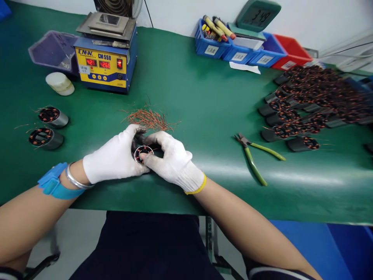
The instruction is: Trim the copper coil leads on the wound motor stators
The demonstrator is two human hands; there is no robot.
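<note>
A round motor stator (140, 153) with copper windings stands between my gloved hands near the table's front. My left hand (122, 153) wraps round its left side. The thumb of my right hand (169, 155) lies over the stator's top, and the other fingers curl behind it. A thin wire end shows between the right fingers; whether they pinch it I cannot make out. Just beyond my hands lies a pile of copper wire clippings (150, 118). Green-handled cutting pliers (252, 155) rest spread apart to the right.
Two stators (52, 139) sit at the left, several more (303, 144) in rows at the right. A solder pot unit (101, 66) stands at the back left beside a purple bin (52, 54) and a white round pad (60, 83). Blue bins (211, 48) and a red bin (291, 50) line the back.
</note>
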